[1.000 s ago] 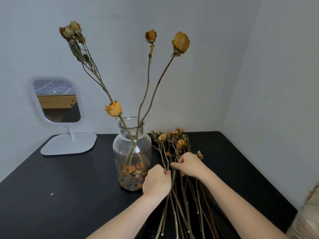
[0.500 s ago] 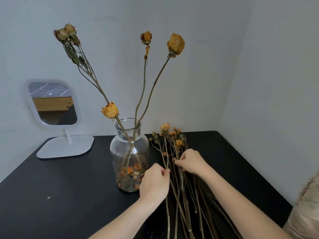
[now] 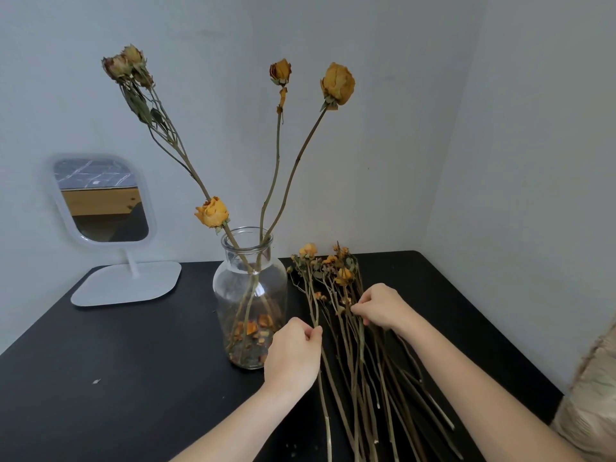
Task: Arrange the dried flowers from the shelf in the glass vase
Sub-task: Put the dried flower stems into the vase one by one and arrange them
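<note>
Head camera looks down on a black table point(image 3: 116, 378) pushed into a room corner, its far edge against a pale grey wall point(image 3: 366, 145) and its right edge close along a second wall point(image 3: 533, 195). A glass vase point(image 3: 250, 288) stands upright near the middle of the table, somewhat toward the far edge. It has loose petals point(image 3: 255, 330) on its bottom, and tall dried roses point(image 3: 337, 83) lean out of its mouth, some left, two right.

Just right of the vase a bundle of dried flowers point(image 3: 348, 355) lies on the table, with blooms toward the far edge and stems fanning out to the near edge. The left hand point(image 3: 293, 356) is beside the vase's foot, thumb and forefinger pinched on a single stem point(image 3: 313, 295) at the bundle's left side; whether that stem is off the table cannot be told. The right hand point(image 3: 383, 308) rests on the bundle's upper part, fingers curled onto several stems.

A white table mirror point(image 3: 100, 201) on a flat base stands at the far left corner, well apart from the vase. Between its base and the near edge a broad stretch of black top carries a small pale fleck point(image 3: 96, 381). Right of the bundle a strip of table runs to the right edge, where beige fabric point(image 3: 593, 401) shows by the near right corner.
</note>
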The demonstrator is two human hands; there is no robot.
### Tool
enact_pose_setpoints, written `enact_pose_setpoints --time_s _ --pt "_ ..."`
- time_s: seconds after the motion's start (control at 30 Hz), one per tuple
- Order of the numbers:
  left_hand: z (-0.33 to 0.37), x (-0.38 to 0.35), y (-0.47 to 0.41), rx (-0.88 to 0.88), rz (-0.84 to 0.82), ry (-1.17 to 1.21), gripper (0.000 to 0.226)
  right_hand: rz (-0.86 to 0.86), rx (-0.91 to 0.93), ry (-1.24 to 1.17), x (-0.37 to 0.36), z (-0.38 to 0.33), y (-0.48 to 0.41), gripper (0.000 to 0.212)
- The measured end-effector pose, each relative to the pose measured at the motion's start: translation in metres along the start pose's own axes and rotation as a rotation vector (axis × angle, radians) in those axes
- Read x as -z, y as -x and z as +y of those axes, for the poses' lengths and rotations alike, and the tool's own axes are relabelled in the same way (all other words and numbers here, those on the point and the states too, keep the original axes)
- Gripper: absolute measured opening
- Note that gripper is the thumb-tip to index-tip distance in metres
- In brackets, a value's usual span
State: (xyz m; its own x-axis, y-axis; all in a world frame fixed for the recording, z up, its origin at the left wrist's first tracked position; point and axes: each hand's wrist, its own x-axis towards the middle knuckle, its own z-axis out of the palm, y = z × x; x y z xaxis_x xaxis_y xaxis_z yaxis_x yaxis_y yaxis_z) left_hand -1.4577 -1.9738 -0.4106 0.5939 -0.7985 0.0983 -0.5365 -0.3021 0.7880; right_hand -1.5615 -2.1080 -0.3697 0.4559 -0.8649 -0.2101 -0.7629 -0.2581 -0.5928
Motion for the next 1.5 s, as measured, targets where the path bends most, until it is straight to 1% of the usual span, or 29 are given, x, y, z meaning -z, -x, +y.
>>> enact_pose_setpoints --time_s 0.33,0.5,0.57,0.67,0.73,0.8,0.97,1.13,1.23,1.37,1.5 --pt "-0.002 0.002 0.002 0.010 -0.010 0.010 0.022 0.011 -0.039 -0.063 0.002 0.005 0.002 0.015" --pt "0.001 0.004 0.005 -0.017 -0.004 0.032 0.022 0.023 -0.003 -0.109 0.011 0.003 0.005 0.017" --pt "0.004 0.006 0.005 -0.038 0.005 0.044 0.021 0.057 0.043 -0.108 0.020 0.000 0.006 0.014" --pt "0.009 0.009 0.006 -0.075 0.016 0.076 0.021 0.153 0.158 -0.074 0.034 -0.007 0.009 0.011" --pt "0.015 0.010 0.008 -0.119 0.028 0.101 0.020 0.220 0.207 -0.071 0.041 -0.011 0.010 0.015" --pt "0.021 0.013 0.011 -0.171 0.052 0.137 0.018 0.277 0.235 -0.096 0.047 -0.013 0.010 0.021" --pt "0.037 0.031 0.018 -0.284 0.112 0.203 0.015 0.419 0.268 -0.181 0.061 -0.018 0.012 0.022" --pt "0.057 0.063 0.030 -0.391 0.145 0.284 0.014 0.561 0.345 -0.321 0.076 -0.029 0.022 0.011" --pt "0.070 0.094 0.041 -0.432 0.207 0.345 0.012 0.600 0.410 -0.417 0.081 -0.040 0.035 0.005" --pt "0.073 0.124 0.049 -0.412 0.161 0.410 0.015 0.598 0.451 -0.452 0.080 -0.050 0.040 0.005" --pt "0.070 0.143 0.057 -0.412 0.047 0.319 0.016 0.601 0.465 -0.475 0.078 -0.063 0.044 0.005"
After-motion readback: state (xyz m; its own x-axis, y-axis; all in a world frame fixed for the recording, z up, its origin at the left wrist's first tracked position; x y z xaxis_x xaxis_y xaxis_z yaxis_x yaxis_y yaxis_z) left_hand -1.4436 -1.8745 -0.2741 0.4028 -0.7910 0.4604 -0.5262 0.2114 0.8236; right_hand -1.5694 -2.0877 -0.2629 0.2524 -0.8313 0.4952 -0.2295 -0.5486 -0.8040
